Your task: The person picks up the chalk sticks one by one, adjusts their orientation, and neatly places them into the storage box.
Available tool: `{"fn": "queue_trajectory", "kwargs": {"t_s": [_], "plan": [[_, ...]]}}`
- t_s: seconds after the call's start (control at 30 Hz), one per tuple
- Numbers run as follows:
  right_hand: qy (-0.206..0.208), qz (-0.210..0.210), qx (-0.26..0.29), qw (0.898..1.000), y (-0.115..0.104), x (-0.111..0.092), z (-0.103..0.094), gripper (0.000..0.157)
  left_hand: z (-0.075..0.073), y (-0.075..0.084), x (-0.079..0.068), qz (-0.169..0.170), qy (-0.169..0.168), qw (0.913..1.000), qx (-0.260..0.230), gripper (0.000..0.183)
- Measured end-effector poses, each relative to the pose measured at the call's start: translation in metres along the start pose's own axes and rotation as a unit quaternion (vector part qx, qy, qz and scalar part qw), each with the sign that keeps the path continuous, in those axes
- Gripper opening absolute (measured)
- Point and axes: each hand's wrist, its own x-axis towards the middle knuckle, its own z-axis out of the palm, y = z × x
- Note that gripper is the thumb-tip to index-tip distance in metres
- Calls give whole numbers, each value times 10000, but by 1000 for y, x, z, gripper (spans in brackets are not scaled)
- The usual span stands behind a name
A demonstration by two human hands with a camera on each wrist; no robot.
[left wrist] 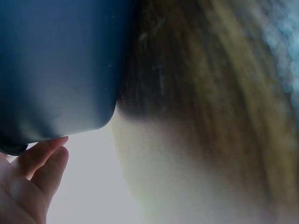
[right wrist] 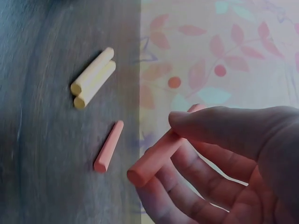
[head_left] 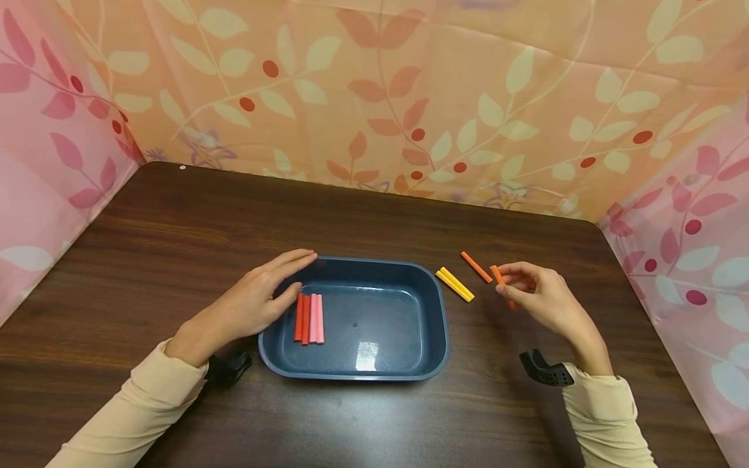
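My right hand pinches an orange chalk stick between thumb and fingers, raised over the table's right side. Just left of it, another orange chalk stick lies on the table. Two yellow chalk sticks lie side by side near the right rim of the dark blue tray. My left hand grips that tray at its far left corner, thumb over the rim and fingers along the outside. Inside, by the left wall, red chalk sticks and pink chalk sticks lie in a row.
The dark wooden table carries everything. Floral cloth hangs behind it and along both sides. Black wrist mounts sit at both cuffs. A small white spot shows near the table's far left corner.
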Motion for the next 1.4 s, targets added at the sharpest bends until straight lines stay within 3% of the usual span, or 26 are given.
{"fn": "queue_trajectory", "kwargs": {"t_s": [0.27, 0.77, 1.17, 1.4], "plan": [[100, -91, 177, 9998, -17, -1, 6, 37, -1, 1, 0, -20, -28, 10000, -11, 55], [-135, -136, 607, 9980, -47, 3, 15, 38, 0, 1, 0, 70, 2, 10000, -66, 55], [-518, -286, 1511, 9867, -68, 10, 23, 39, 0, 1, 0, 65, 11, 10000, -33, 56], [-660, -312, 1472, 9864, -82, 15, 29, 41, 0, 2, 0, 79, 22, 10000, -33, 55]]}}
